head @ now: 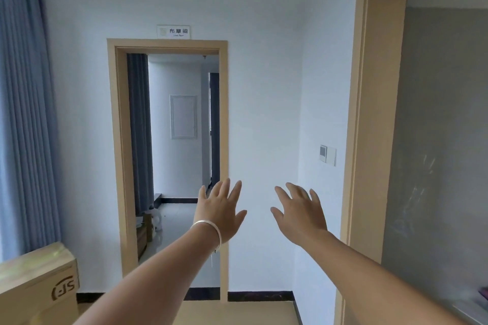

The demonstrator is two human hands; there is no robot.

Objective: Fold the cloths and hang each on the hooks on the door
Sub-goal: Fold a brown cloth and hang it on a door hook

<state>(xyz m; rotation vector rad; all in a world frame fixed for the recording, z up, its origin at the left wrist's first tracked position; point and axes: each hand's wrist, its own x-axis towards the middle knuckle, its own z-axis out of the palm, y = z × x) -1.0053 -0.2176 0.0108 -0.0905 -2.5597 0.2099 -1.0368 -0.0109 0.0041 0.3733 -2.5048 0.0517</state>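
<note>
My left hand (221, 210) is stretched out in front of me with its fingers spread and straight, a silver bangle on the wrist, and it holds nothing. My right hand (299, 212) is raised beside it, also spread and empty. Both hover in the air before a white wall. No cloth, no hooks and no door leaf are in view.
An open wood-framed doorway (117, 140) straight ahead leads into a tiled room with boxes (144, 232) on its floor. A second wooden frame (369, 113) stands at the right. Blue curtains (23, 113) hang at the left above a cardboard box (37, 287).
</note>
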